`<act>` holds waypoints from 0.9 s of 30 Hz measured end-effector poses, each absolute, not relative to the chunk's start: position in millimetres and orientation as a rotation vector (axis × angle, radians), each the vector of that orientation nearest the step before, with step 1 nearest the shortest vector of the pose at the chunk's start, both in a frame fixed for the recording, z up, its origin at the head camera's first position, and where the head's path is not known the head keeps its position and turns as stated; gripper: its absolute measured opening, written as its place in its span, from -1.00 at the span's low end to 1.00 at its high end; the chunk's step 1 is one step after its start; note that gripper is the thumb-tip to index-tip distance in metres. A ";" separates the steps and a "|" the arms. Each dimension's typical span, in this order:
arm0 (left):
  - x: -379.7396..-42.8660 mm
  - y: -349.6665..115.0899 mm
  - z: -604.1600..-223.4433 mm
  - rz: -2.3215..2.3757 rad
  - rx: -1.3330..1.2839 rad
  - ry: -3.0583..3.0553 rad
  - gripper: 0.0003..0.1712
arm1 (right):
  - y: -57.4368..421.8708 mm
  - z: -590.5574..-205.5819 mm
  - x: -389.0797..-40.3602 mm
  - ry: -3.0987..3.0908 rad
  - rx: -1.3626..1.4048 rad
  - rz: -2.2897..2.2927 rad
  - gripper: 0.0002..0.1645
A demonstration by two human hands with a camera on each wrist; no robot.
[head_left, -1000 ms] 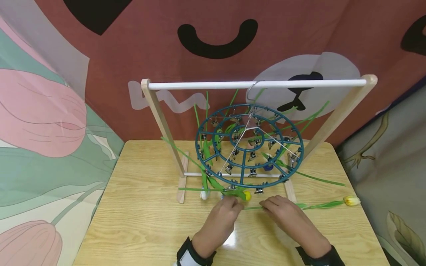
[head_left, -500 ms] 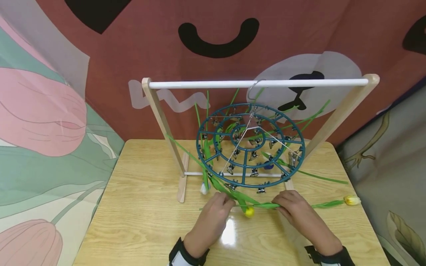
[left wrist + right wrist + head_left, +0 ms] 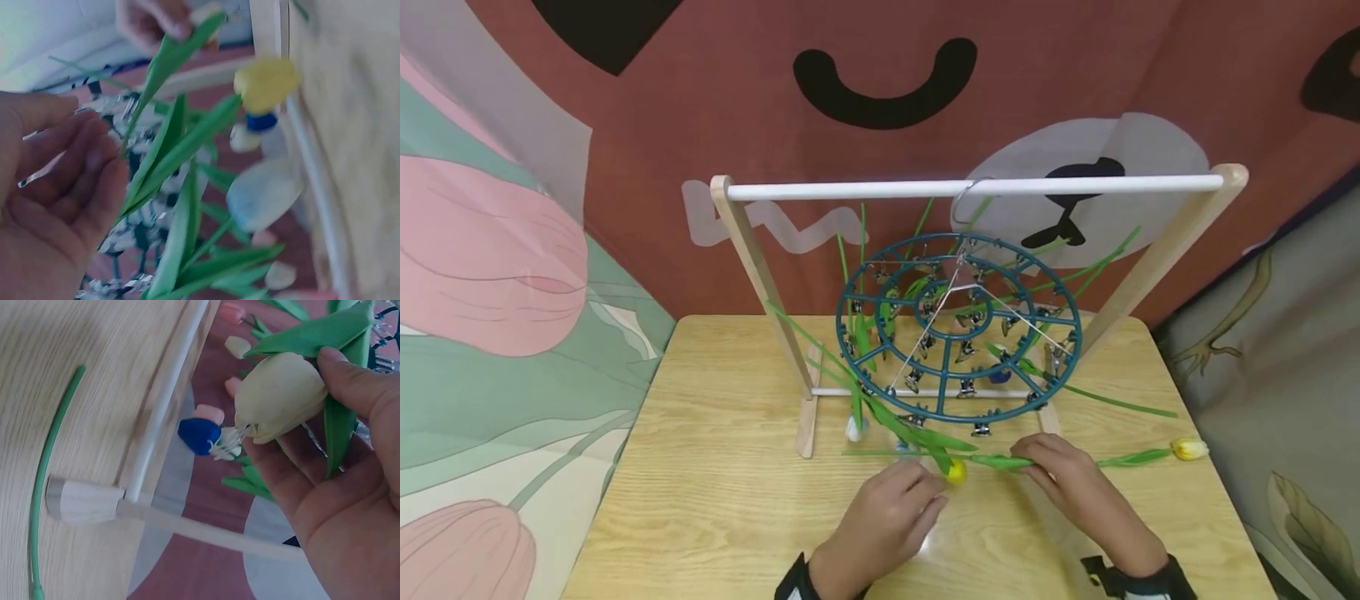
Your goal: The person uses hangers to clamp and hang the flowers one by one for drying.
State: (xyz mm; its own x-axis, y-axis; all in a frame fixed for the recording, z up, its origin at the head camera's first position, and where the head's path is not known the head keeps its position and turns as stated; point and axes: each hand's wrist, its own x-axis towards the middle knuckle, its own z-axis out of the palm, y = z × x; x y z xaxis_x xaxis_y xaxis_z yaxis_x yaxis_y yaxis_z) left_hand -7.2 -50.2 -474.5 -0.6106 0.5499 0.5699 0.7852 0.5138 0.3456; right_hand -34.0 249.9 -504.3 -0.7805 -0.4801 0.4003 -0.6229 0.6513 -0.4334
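My right hand (image 3: pixel 1067 483) pinches a cream tulip (image 3: pixel 281 397) by its green leaves, thumb just behind the bloom. In the head view its leaf (image 3: pixel 1000 462) and stem point left, and the bloom is hidden by the hand. My left hand (image 3: pixel 891 521) is below that stem, fingers loosely bent beside a hanging yellow tulip (image 3: pixel 957 472). From the left wrist, the held tulip's stem passes by the fingertips; contact is unclear. Above both hands hangs a teal round clip hanger (image 3: pixel 949 417) with metal clips. A pale blue tulip (image 3: pixel 265 194) hangs near the yellow one.
A wooden stand with a white top rod (image 3: pixel 880 189) carries the hanger. Several tulips hang from it, including a white one (image 3: pixel 856 429) and a dark blue one (image 3: pixel 200 436). A yellow-white tulip (image 3: pixel 1190 449) lies at the table's right. A printed curtain (image 3: pixel 880 150) stands behind.
My right hand moved slightly right along the tulip, exposing its leaf and stem. My left hand first held the stem, then came off it and dropped nearer. The yellow tulip swung down and nearer.
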 end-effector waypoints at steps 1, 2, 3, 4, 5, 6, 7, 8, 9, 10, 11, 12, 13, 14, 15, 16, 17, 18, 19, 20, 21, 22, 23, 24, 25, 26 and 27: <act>-6.8 -48.6 -476.2 -0.875 -1.129 -2.402 -0.84 | 248.4 -503.6 -33.4 -2.611 0.899 0.860 -0.49; -7.1 -46.7 -478.6 -0.927 -1.144 -2.438 -0.79 | 246.8 -502.8 -32.9 -2.601 0.905 0.896 -0.47; -7.7 -44.5 -481.3 -0.999 -1.143 -2.478 -0.72 | 244.9 -502.0 -32.2 -2.594 0.908 0.927 -0.46; -8.7 -42.4 -484.0 -1.070 -1.131 -2.508 -0.67 | 242.9 -501.2 -31.5 -2.589 0.909 0.956 -0.45; -9.8 -40.1 -487.0 -1.141 -1.110 -2.526 -0.64 | 240.7 -500.5 -31.0 -2.585 0.911 0.985 -0.44; -11.1 -37.8 -490.2 -1.222 -1.081 -2.529 -0.61 | 238.2 -499.9 -30.7 -2.587 0.915 1.006 -0.45; -12.1 -35.6 -493.3 -1.301 -1.047 -2.520 -0.61 | 235.6 -499.4 -30.6 -2.588 0.916 1.023 -0.46; -13.0 -33.4 -495.9 -1.390 -1.007 -2.506 -0.59 | 233.2 -499.0 -30.5 -2.591 0.916 1.040 -0.47; -13.5 -31.4 -498.3 -1.481 -0.969 -2.480 -0.57 | 230.8 -498.6 -30.6 -2.594 0.915 1.058 -0.49; -14.0 -29.4 -500.5 -1.566 -0.938 -2.443 -0.58 | 228.4 -498.4 -30.6 -2.598 0.914 1.077 -0.51; -14.3 -27.4 -502.9 -1.653 -0.908 -2.401 -0.58 | 226.1 -498.2 -30.7 -2.602 0.913 1.096 -0.53; -14.6 -25.5 -504.6 -1.746 -0.879 -2.355 -0.58 | 223.9 -498.0 -30.8 -2.604 0.912 1.114 -0.54; -14.7 -23.8 -505.9 -1.838 -0.853 -2.304 -0.58 | 221.7 -498.0 -31.1 -2.604 0.912 1.130 -0.55; -14.9 -22.1 -506.8 -1.938 -0.824 -2.248 -0.57 | 219.4 -498.1 -31.5 -2.601 0.917 1.147 -0.56; -14.9 -20.5 -507.8 -2.035 -0.802 -2.183 -0.58 | 217.1 -498.2 -32.0 -2.597 0.926 1.165 -0.56; -15.0 -18.9 -508.7 -2.114 -0.789 -2.114 -0.60 | 214.8 -498.4 -32.4 -2.594 0.935 1.177 -0.56; -15.0 -17.5 -509.4 -2.181 -0.777 -2.051 -0.61 | 212.3 -498.5 -33.0 -2.589 0.948 1.190 -0.57; -14.9 -16.2 -509.7 -2.243 -0.763 -1.995 -0.62 | 210.1 -498.6 -33.7 -2.586 0.960 1.202 -0.58; -14.9 -15.2 -510.1 -2.276 -0.758 -1.950 -0.64 | 208.0 -498.7 -34.3 -2.586 0.968 1.209 -0.59; -15.0 -14.3 -510.4 -2.298 -0.755 -1.910 -0.66 | 206.0 -498.7 -34.8 -2.588 0.974 1.215 -0.61; -15.5 -13.6 -510.7 -2.302 -0.758 -1.877 -0.68 | 204.3 -498.5 -35.2 -2.600 0.967 1.214 -0.63; -16.0 -13.1 -510.7 -2.296 -0.762 -1.856 -0.71 | 202.9 -498.2 -35.4 -2.612 0.949 1.201 -0.66; -16.6 -12.9 -510.6 -2.296 -0.758 -1.845 -0.72 | 201.9 -497.7 -35.4 -2.628 0.916 1.173 -0.67; -17.7 -12.9 -510.9 -2.276 -0.760 -1.844 -0.74 | 201.3 -497.0 -35.0 -2.642 0.873 1.140 -0.64; -18.8 -13.1 -510.9 -2.247 -0.764 -1.846 -0.76 | 201.0 -496.0 -34.6 -2.648 0.828 1.104 -0.59; -19.6 -13.5 -511.0 -2.225 -0.755 -1.855 -0.77 | 200.7 -494.9 -34.2 -2.647 0.781 1.070 -0.52; -20.5 -14.1 -511.2 -2.194 -0.748 -1.868 -0.78 | 200.4 -493.6 -33.9 -2.639 0.735 1.039 -0.46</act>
